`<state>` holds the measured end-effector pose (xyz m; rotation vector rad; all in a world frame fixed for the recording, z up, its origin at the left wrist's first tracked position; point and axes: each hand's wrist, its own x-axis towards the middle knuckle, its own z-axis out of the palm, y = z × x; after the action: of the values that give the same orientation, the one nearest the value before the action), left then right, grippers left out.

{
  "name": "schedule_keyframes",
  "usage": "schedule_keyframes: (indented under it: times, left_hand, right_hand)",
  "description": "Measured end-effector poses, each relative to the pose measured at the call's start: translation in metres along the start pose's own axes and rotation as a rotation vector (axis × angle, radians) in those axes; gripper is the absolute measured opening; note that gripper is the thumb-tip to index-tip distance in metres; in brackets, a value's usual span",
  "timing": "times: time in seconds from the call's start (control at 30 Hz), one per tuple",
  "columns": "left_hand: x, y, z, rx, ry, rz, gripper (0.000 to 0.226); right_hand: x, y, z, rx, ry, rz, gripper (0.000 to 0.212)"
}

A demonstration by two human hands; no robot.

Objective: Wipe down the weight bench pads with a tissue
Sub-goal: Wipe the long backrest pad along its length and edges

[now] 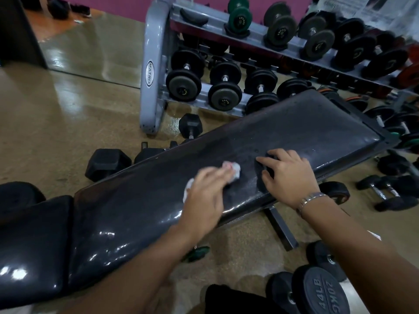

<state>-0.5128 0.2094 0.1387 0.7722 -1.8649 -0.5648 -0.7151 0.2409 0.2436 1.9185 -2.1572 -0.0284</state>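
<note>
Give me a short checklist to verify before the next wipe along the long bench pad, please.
1. Tissue under the left hand: ok, it lies on the long pad.
2. Left hand's grip on the tissue: cannot tell, blurred.
3. Right hand off the wiping path: not ok, it rests on the long pad just ahead of the tissue.
4. Far end of the long pad free of objects: ok.
5. Seat pad wiped: cannot tell.
</note>
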Motion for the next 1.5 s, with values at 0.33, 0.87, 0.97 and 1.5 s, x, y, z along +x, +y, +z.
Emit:
schedule_keyframes:
  times: [0.33,0.87,0.97,1.5]
  left_hand:
    - [0.163,-0.063,0.031,0.181,-0.055,-0.154,0.039]
    - [0.138,-0.047,0.058,0.144,-0.092,-0.185,0.039]
    - [0.124,-0.041,0.062,0.136,-0.074,-0.171,0.039]
    - [0.036,0.013,0.061,0.132,-0.126,-0.061,0.051]
  right_hand:
    - [0.0,0.011,0.004,0.02,0.029,-0.037,0.039]
    - [0.015,0.017,-0.01,0.001,-0.08,-0.072,0.038]
    - [0.016,0.019,-0.009,0.037,-0.055,-0.077,0.037]
    - [0.012,0.022,-0.009,0.185,-0.074,-0.027,0.048]
